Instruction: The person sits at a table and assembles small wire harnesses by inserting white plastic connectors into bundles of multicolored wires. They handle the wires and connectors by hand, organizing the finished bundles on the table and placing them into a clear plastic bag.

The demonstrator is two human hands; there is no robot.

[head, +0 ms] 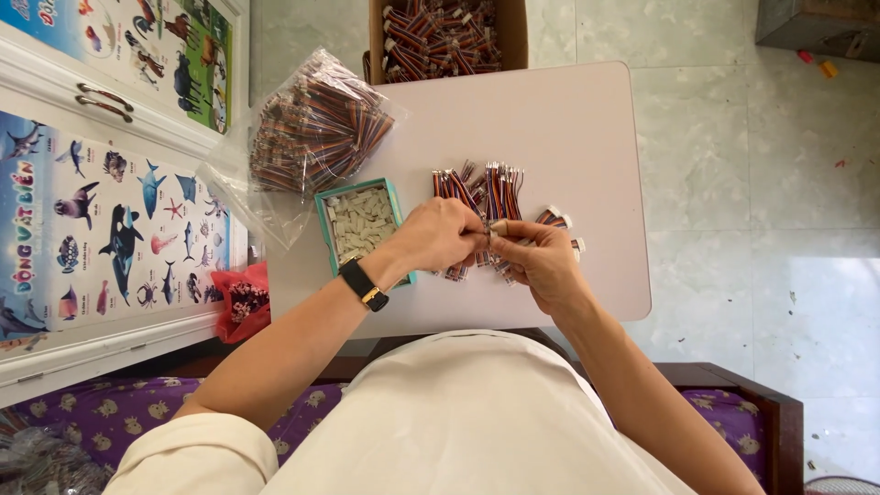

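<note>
Two hands meet over the pale counter (587,137). Behind them, a clear bag of striped wire bundles (316,133), then a teal tray of white connectors (359,223). Multicoloured wire leads (490,188) fan out on the counter just beyond the knuckles. Left hand (438,234) and right hand (541,261), fingers pressed together, pinching one small lead (500,229) between them.
</note>
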